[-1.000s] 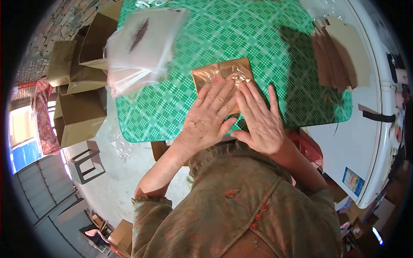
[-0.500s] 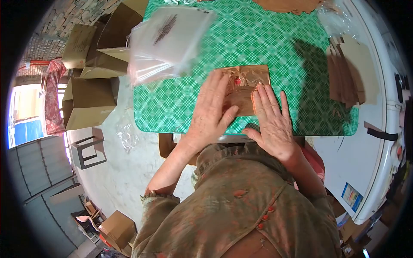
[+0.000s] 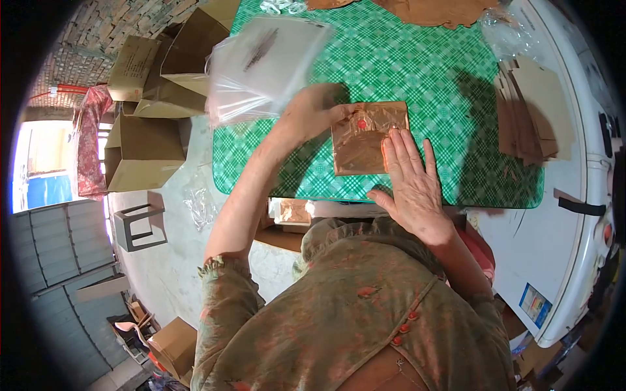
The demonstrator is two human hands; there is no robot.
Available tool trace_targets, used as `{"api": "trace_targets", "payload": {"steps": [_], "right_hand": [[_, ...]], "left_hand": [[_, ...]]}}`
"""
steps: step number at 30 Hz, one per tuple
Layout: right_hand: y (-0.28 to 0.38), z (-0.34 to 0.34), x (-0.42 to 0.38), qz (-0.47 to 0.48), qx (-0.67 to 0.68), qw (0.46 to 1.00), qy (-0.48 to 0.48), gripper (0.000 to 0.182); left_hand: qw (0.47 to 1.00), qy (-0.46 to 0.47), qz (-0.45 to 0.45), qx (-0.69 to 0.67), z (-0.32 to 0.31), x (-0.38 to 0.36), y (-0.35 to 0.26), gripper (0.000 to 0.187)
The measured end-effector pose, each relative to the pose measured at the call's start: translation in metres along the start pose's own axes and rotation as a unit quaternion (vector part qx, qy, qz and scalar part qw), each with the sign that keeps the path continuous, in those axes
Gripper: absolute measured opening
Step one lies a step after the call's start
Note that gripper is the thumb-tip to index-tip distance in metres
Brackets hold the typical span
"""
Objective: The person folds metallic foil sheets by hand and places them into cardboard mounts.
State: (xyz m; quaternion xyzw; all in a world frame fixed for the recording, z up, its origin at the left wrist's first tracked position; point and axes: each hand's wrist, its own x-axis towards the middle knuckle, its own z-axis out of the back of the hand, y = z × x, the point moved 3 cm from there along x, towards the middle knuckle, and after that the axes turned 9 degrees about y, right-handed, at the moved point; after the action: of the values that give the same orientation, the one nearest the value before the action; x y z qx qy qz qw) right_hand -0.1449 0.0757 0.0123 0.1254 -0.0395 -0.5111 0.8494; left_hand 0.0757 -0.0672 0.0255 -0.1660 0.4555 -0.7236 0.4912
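Your work in hand looks like steadying and smoothing the packet, which lies flat on the green table, directly under your right fingertips and reaching out to their left. Your right hand is flat and opened out: the middle fingers lie close together on the packet's right edge, the little finger stands apart over the green, and the thumb spreads wide below the packet's lower right corner. It pins that side and grips nothing.

Your left hand is at the far left corner, turned away from you and blurred. Its thumb appears to touch that corner; you cannot tell from this view how wide its fingers stand, or whether they pinch anything. The packet's skin is shiny and creased, with a red mark between your two hands.

As it lies, your next move seems to call for light, even pressure from the right palm, so the packet does not skid, and a careful left touch, since the thin film could wrinkle or snag.

Beyond your left fingers, to the left, lie the clear bags. Past your right fingertips, at the far edge, are brown sheets; well to their right, card pieces.
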Motion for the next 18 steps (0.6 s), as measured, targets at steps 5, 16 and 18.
{"api": "trace_targets", "payload": {"steps": [5,16,18], "right_hand": [[0.0,0.001,-0.001,0.001,0.002,1.0,-0.002,0.1],[-0.001,0.0,0.0,-0.012,0.004,1.0,0.01,0.098],[0.0,0.002,0.0,-0.015,0.003,1.0,0.012,0.097]], "left_hand": [[0.99,0.1,0.077,0.059,0.006,0.02,-0.002,0.048],[0.943,0.047,0.155,-0.29,-0.025,-0.065,-0.016,0.044],[0.936,0.047,0.131,-0.323,-0.043,-0.071,-0.007,0.045]]}}
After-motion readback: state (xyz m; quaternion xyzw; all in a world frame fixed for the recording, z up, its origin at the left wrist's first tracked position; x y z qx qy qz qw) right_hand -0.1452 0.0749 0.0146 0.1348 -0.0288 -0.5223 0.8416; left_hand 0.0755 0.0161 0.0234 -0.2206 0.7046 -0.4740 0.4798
